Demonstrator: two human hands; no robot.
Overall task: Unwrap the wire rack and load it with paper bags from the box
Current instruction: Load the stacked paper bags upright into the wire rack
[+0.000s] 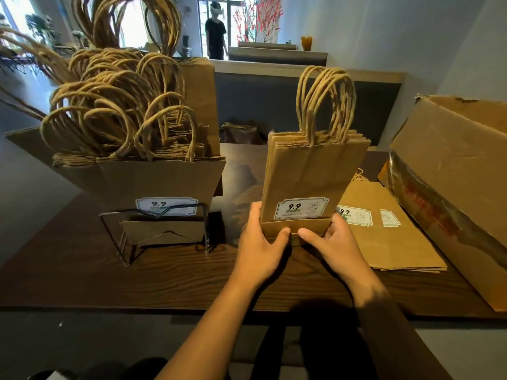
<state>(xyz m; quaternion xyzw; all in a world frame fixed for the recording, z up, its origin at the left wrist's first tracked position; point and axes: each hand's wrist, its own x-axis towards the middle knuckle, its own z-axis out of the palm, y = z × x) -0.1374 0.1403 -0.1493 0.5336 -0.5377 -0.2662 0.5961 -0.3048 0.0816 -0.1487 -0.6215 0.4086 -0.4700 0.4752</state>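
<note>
A small stack of brown paper bags (310, 171) with twisted handles stands upright on the dark wooden table (164, 281), a "9.9" label facing me. My left hand (259, 242) grips its bottom left corner and my right hand (333, 242) grips its bottom right corner, thumbs on the folded base. To the left, the wire rack (120, 242) holds many upright paper bags (131, 138), handles sticking up. More bags (384, 231) lie flat at the right. The cardboard box (455, 171) lies at the far right.
Behind the table runs a bench seat with a dark back (274, 102). A person (216, 37) stands far off by a window. Red branches (263, 17) and a shelf stand behind. The table's front edge is close to me.
</note>
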